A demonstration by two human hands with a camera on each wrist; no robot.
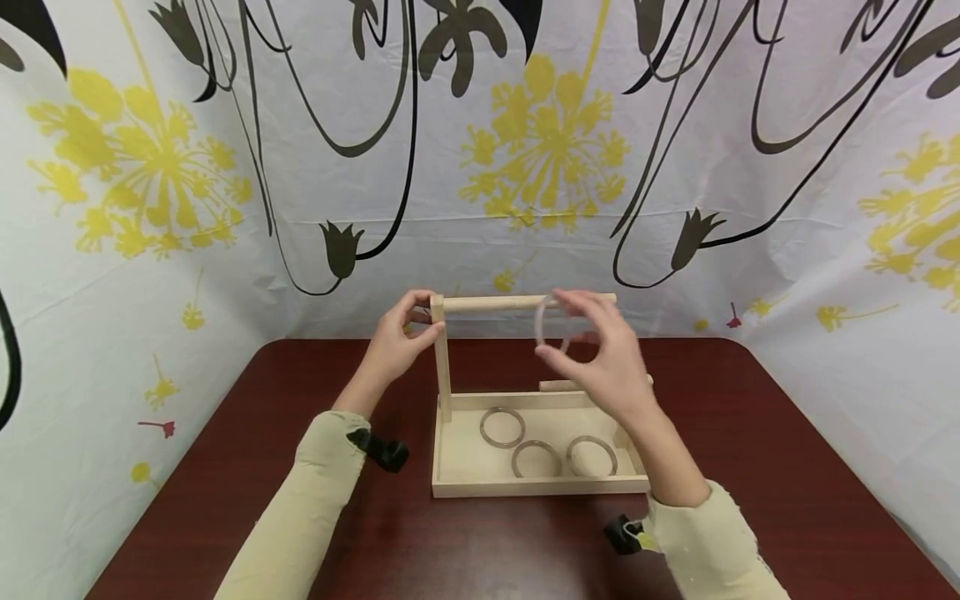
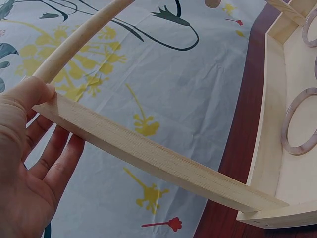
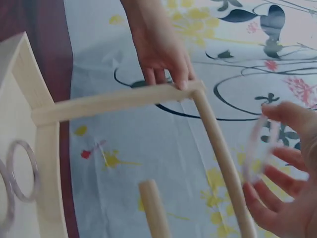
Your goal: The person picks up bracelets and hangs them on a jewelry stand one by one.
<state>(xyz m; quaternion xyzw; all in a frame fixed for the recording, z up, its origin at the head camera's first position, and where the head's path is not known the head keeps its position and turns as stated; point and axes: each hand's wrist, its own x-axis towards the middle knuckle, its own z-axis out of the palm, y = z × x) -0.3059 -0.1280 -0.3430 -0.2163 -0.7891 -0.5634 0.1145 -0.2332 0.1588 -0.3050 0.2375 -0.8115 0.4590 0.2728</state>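
Dark-red tabletop (image 1: 465, 546) is bearing wooden stand (image 1: 536, 490); left hand (image 1: 393, 340) gripping squared post (image 1: 443, 367), right hand (image 1: 611, 362) pinching ring (image 1: 539, 323) (pale, circular)

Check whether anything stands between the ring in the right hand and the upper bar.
Nothing visible: the right wrist view shows open space between the ring and the upper bar. The left hand holds the post at the bar's left end.

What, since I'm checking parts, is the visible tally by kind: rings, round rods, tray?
Rings: 4 (3 in the tray, 1 in the right hand)
Round rods: 2 (upper rod, lower rod)
Tray: 1
Total: 7
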